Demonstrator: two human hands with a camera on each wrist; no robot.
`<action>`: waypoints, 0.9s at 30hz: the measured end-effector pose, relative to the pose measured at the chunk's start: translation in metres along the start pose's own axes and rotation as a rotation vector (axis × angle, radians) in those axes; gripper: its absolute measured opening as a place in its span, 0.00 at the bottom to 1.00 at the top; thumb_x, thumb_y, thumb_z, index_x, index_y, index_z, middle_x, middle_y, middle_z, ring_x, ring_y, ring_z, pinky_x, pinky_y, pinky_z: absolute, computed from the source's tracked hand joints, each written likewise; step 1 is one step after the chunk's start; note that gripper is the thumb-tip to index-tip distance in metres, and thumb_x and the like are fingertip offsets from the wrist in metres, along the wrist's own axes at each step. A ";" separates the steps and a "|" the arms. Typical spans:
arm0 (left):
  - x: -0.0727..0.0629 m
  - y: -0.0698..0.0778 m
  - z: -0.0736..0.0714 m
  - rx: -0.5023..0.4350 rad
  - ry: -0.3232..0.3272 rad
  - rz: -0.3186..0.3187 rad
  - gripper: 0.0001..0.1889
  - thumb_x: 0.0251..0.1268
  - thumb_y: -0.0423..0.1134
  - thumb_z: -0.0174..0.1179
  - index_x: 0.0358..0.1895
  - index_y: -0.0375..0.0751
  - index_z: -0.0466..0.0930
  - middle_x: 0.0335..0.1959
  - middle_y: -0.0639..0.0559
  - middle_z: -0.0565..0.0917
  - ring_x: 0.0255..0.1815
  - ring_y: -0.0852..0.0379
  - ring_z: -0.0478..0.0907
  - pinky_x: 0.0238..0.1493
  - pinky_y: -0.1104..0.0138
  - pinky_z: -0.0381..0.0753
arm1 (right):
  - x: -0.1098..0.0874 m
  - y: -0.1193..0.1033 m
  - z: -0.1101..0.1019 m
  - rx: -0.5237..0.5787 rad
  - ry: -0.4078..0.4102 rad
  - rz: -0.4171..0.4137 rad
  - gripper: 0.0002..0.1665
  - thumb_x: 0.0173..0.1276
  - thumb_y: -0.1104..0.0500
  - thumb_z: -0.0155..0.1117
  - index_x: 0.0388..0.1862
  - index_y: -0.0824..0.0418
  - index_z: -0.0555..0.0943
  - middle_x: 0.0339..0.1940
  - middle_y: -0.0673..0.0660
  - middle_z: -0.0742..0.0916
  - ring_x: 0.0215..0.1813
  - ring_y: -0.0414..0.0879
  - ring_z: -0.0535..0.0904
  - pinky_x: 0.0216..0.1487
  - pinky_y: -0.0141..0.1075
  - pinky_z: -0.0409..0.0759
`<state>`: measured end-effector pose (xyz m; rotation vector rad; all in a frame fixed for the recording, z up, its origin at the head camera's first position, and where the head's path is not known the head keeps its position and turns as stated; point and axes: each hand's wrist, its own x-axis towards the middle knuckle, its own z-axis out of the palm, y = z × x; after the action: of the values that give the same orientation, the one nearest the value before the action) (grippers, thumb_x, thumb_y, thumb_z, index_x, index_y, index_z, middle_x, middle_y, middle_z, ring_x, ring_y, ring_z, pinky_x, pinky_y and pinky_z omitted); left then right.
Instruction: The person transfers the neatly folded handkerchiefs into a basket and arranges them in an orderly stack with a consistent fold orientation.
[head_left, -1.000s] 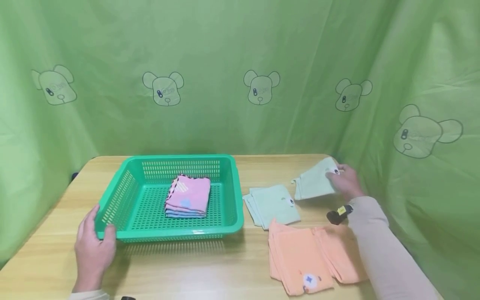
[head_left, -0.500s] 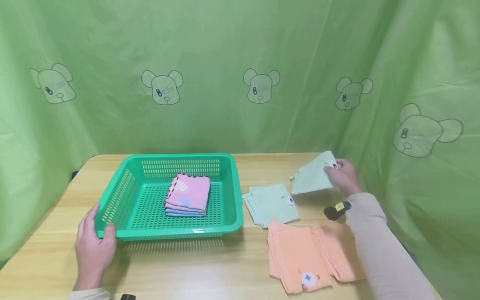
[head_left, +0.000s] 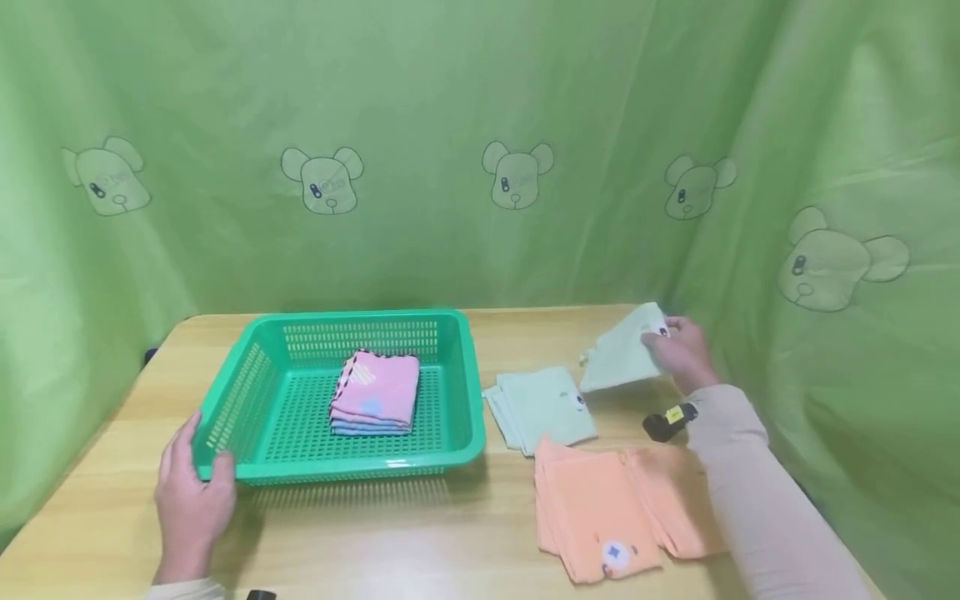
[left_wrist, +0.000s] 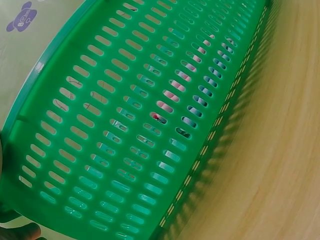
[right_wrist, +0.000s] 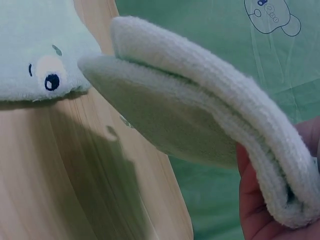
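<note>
My left hand (head_left: pixel 191 500) grips the near left corner of a green plastic basket (head_left: pixel 352 468), fingers along its side and thumb at the front rim. Inside the basket lies a stack of folded pink and blue towels (head_left: pixel 378 387). With fingers and thumb, my right hand (head_left: pixel 684 354) pinches the edge of a folded pale green towel (head_left: pixel 622 350), raised off the table. In the right wrist view the layers of this towel (right_wrist: pixel 200 90) stand a little apart. A second pale green towel (head_left: pixel 543 408) lies folded between the basket and the held one.
Two folded orange towels (head_left: pixel 600 500) lie side by side at the near right, the right one partly behind my forearm. The wooden table (head_left: pixel 390 550) is enclosed by green curtains (head_left: pixel 420 242) at the back and sides. A black wrist device (head_left: pixel 663 422) sits under my right wrist.
My right hand has lifted the pale green towel slightly and carried it a little to the left. My left hand keeps its place at the basket corner.
</note>
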<state>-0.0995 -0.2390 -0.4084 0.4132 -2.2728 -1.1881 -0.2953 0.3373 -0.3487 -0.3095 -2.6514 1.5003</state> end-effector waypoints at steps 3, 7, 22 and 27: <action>-0.003 -0.003 -0.001 0.004 0.003 -0.016 0.33 0.66 0.33 0.48 0.75 0.41 0.54 0.73 0.34 0.59 0.71 0.29 0.54 0.67 0.33 0.50 | 0.000 -0.001 0.005 -0.012 -0.007 -0.010 0.41 0.68 0.59 0.58 0.73 0.73 0.54 0.59 0.71 0.72 0.48 0.54 0.72 0.39 0.32 0.80; -0.002 -0.003 -0.001 0.007 0.010 -0.012 0.33 0.66 0.33 0.48 0.75 0.40 0.55 0.72 0.34 0.59 0.71 0.30 0.55 0.68 0.34 0.50 | 0.002 -0.003 0.009 -0.002 -0.001 -0.021 0.40 0.68 0.60 0.56 0.74 0.71 0.53 0.60 0.71 0.71 0.48 0.53 0.72 0.40 0.32 0.80; 0.001 -0.001 0.005 0.005 -0.006 0.013 0.32 0.66 0.33 0.48 0.75 0.40 0.55 0.72 0.33 0.59 0.70 0.28 0.55 0.66 0.32 0.52 | 0.003 -0.009 0.017 0.094 0.027 0.010 0.44 0.67 0.63 0.57 0.76 0.67 0.48 0.60 0.68 0.70 0.45 0.48 0.73 0.41 0.30 0.81; 0.002 -0.002 0.003 0.007 0.020 0.029 0.32 0.65 0.32 0.49 0.74 0.40 0.57 0.71 0.33 0.61 0.70 0.29 0.56 0.67 0.34 0.53 | 0.004 -0.016 0.024 0.093 0.039 0.009 0.43 0.67 0.62 0.59 0.76 0.68 0.50 0.58 0.67 0.71 0.45 0.48 0.73 0.42 0.32 0.80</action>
<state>-0.1027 -0.2390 -0.4114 0.3920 -2.2584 -1.1574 -0.3055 0.3101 -0.3477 -0.3403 -2.5440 1.5968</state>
